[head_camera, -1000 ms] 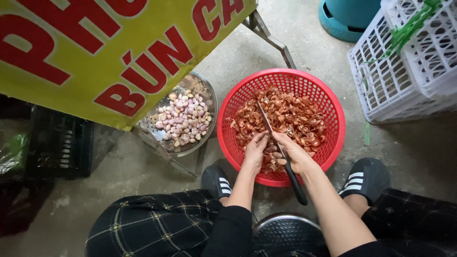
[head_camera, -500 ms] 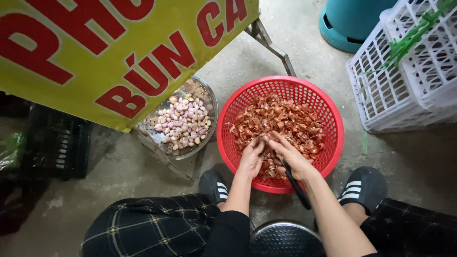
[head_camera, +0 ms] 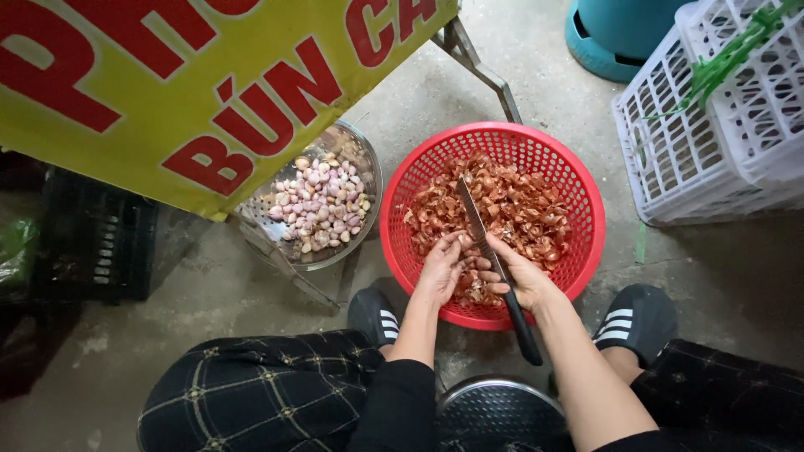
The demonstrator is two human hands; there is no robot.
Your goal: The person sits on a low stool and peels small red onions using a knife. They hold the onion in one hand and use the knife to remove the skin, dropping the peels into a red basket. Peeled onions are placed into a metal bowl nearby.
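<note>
A red plastic basket [head_camera: 586, 201] on the concrete floor holds a heap of reddish-brown shallot skins [head_camera: 519, 209]. Both hands are over its near side. My right hand [head_camera: 523, 280] grips a long knife [head_camera: 479, 226] by its black handle, blade pointing away over the skins. My left hand [head_camera: 442, 266] is curled next to the blade, fingers closed on a small shallot that is mostly hidden. To the left stands a metal colander [head_camera: 368, 167] with several peeled pinkish shallots [head_camera: 322, 205].
A yellow sign with red letters [head_camera: 167, 92] leans over the colander on a metal stand [head_camera: 477, 63]. White plastic crates [head_camera: 712, 125] and a teal container [head_camera: 611, 33] stand at the right. A black crate [head_camera: 100, 247] sits at left. A metal bowl [head_camera: 498, 410] lies between my feet.
The view has shifted slightly. My hands stayed together over the basket's near side, and the knife blade now shows again pointing away over the skins.
</note>
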